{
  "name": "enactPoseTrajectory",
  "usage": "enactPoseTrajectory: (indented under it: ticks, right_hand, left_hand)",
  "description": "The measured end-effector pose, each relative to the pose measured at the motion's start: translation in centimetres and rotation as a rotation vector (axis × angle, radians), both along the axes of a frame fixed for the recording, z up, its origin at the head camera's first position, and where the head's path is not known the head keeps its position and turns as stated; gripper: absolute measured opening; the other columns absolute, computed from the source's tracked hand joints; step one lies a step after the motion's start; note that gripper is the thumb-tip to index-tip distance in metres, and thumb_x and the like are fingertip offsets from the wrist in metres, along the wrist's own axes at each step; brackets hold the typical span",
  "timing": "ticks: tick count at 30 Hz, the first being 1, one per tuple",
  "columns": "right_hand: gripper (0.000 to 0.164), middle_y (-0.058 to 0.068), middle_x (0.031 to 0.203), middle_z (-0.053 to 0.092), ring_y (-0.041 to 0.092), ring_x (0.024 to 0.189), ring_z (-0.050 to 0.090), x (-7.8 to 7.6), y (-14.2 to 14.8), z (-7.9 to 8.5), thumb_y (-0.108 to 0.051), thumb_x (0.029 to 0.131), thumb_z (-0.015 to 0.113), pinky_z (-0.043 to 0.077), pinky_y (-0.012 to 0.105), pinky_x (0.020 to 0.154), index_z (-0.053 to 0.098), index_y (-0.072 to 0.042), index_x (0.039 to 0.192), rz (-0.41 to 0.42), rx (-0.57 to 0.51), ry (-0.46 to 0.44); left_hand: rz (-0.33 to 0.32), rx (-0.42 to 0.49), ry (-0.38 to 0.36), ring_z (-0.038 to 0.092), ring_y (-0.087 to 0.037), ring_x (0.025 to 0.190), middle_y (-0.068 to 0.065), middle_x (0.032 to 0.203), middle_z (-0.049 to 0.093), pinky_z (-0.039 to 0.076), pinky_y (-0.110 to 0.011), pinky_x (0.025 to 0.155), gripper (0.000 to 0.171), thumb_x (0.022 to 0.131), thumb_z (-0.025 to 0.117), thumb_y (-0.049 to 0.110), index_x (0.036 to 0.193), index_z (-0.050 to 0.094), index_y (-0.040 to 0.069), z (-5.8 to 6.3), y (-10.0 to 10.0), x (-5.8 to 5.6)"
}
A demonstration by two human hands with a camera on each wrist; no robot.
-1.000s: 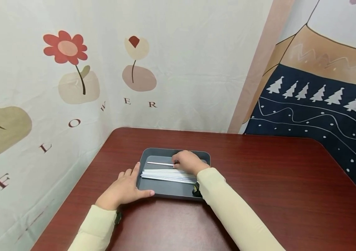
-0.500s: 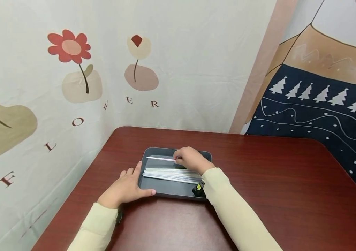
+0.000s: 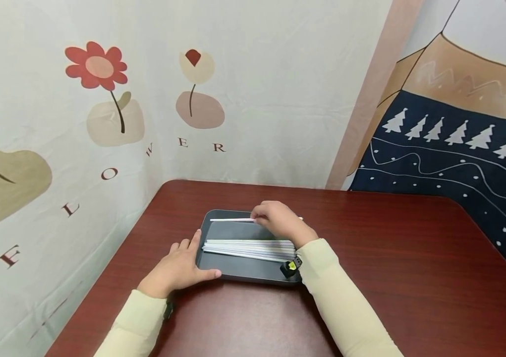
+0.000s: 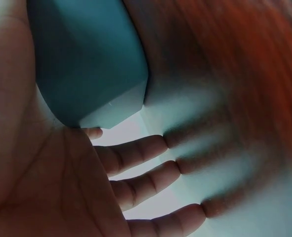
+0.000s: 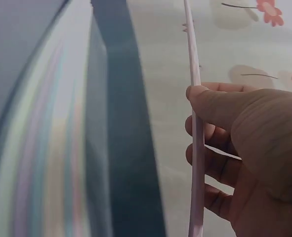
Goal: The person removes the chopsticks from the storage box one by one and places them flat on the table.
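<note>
A dark grey rectangular tray [image 3: 244, 269] lies on the table, with several long pale sticks [image 3: 248, 249] side by side in it. My left hand [image 3: 174, 267] is at the tray's left end, fingers spread along the side and thumb at the front corner. The left wrist view has the tray's corner [image 4: 91, 59] against the palm, the fingers [image 4: 136, 153] straight. Over the tray's back edge, my right hand [image 3: 277, 218] pinches one thin straw-like stick [image 3: 231, 219] near its middle. In the right wrist view that stick [image 5: 197, 143] sits between thumb and fingertips, apart from the others.
The reddish-brown table [image 3: 391, 258] extends to the right of the tray. Behind it hangs a pale cloth [image 3: 270, 99] printed with flowers and letters, with a dark blue tree-patterned panel [image 3: 449, 153] at the right. A black wrist device [image 3: 290, 267] overlaps the tray's front right corner.
My right hand has lifted the stick away from the others and moved it back and slightly right to the tray's far edge. The left hand has stayed at the tray's left end.
</note>
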State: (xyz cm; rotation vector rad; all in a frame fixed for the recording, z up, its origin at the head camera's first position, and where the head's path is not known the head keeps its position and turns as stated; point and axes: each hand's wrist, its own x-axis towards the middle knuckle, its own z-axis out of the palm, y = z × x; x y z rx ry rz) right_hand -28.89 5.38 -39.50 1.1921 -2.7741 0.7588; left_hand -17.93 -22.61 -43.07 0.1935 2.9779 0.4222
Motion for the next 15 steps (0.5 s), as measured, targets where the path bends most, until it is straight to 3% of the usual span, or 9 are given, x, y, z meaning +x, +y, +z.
enactPoseTrajectory:
  ticks: [6,15]
  right_hand:
    - [0.012,-0.004,0.094,0.064,0.012,0.087,0.060,0.3,2.8,1.0,-0.010,0.096,0.066,0.050,0.032,0.080,0.075,-0.010,0.104,0.019,0.022,0.020]
    - [0.011,-0.003,0.096,0.067,0.011,0.087,0.059,0.6,8.2,1.1,-0.007,0.094,0.068,0.051,0.033,0.080,0.076,-0.011,0.101,0.003,0.018,-0.039]
  left_hand:
    - [-0.002,0.001,0.012,0.043,-0.039,0.115,-0.024,0.136,0.047,0.048,-0.054,0.085,0.137,0.064,0.062,0.088,0.158,0.016,0.000,-0.1,-0.1,0.1]
    - [-0.008,0.009,0.027,0.043,-0.040,0.116,-0.024,0.137,0.047,0.048,-0.055,0.085,0.137,0.063,0.061,0.089,0.158,0.015,0.000,-0.3,-0.2,0.1]
